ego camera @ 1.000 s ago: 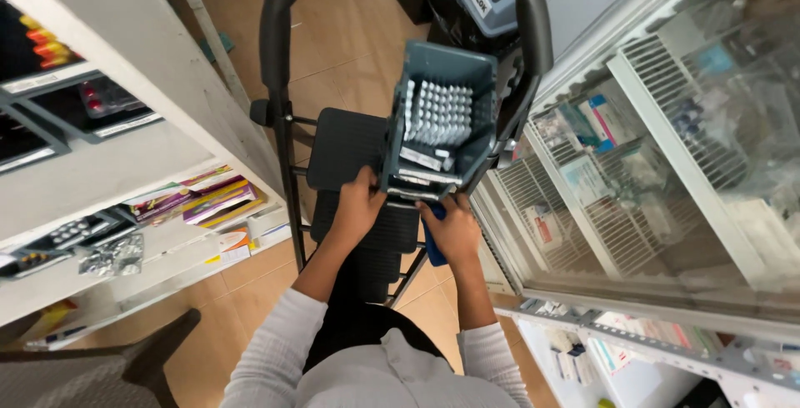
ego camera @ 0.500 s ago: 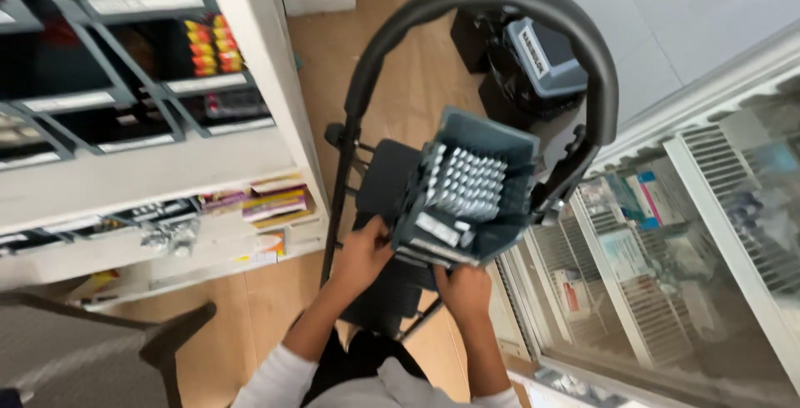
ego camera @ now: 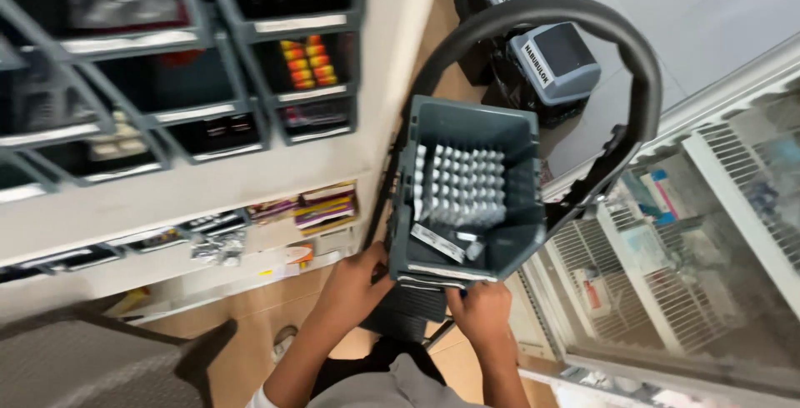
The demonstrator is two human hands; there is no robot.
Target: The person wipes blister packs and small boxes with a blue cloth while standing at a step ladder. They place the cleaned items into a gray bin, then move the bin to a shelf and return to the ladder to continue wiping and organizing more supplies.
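A grey plastic bin [ego camera: 433, 137] sits on a black trolley with a tall curved black handle [ego camera: 583, 20]. Inside the bin lies a block of several small white-capped vials [ego camera: 462, 187] with a couple of flat packets at its near end. My left hand [ego camera: 354, 283] grips the bin's near left corner. At the near right edge, my right hand [ego camera: 479, 312] holds the bin rim.
White shelving with dark grey storage bins [ego camera: 208, 83] and loose packets [ego camera: 321, 208] stands on the left. A glass-fronted cabinet [ego camera: 683, 258] with wire racks and boxes is on the right. Two grey and black cases [ego camera: 550, 62] sit on the wooden floor beyond the trolley.
The view has swung left and tilted, bringing more of the left shelving into sight. Both hands have stayed on the near edge of the bin.
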